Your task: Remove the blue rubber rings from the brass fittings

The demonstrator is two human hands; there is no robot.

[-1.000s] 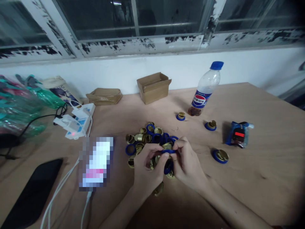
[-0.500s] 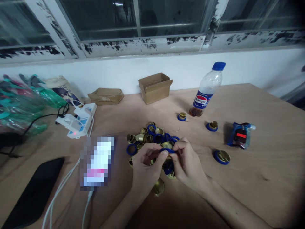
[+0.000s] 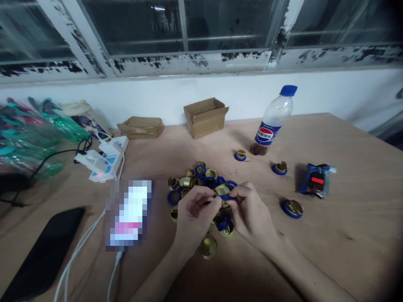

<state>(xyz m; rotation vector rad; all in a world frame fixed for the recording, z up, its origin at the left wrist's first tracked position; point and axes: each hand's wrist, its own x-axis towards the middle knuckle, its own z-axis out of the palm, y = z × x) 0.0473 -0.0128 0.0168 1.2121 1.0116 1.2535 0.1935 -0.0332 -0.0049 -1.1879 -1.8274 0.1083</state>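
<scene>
My left hand [image 3: 195,216] and my right hand [image 3: 253,212] meet over a pile of small parts, both with fingers closed. Pinched between them is a blue ring [image 3: 225,197], seen nearly edge-on. A round brass-coloured piece [image 3: 222,189] shows right behind the ring; whether it sits inside the ring I cannot tell. Around and under my hands lie several brass-coloured pieces [image 3: 186,182] and loose blue rings [image 3: 173,197]. One brass piece [image 3: 208,246] lies apart, nearer to me. To the right sit three brass pieces with blue rings around them, the closest being a ringed piece [image 3: 293,208].
A cola bottle [image 3: 270,121] stands behind the ringed pieces, with a small plastic packet [image 3: 317,181] at right. Cardboard boxes [image 3: 206,119] line the wall. Leftward are a lit phone [image 3: 130,214], a dark phone [image 3: 44,253], a power strip [image 3: 108,159], cables and green bottles [image 3: 34,138].
The ring between my fingers has tilted more edge-on and shifted slightly right. Both hands have moved a little to the right, still pinching it.
</scene>
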